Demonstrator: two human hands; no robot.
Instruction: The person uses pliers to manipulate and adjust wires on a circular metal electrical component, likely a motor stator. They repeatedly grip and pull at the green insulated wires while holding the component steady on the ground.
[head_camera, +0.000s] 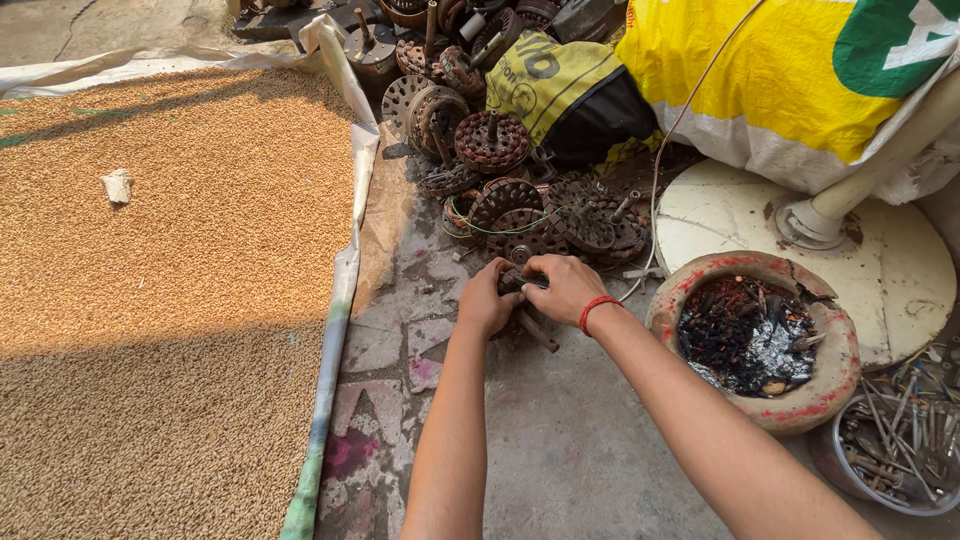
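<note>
My left hand (488, 300) and my right hand (562, 288) meet low over the concrete floor, both closed around one rusty round motor part with a shaft (528, 322) sticking out beneath them. The part is mostly hidden by my fingers. A red thread band (594, 308) circles my right wrist. Just beyond my hands lies a heap of similar rusty slotted motor cores (520, 215), some with wire wound through them.
A wide spread of grain (170, 280) on a plastic sheet fills the left. At right stand a clay bowl of burnt black scrap (752, 335), a container of metal rods (900, 440), a white round base with a pole (810, 215) and yellow sacks (770, 70).
</note>
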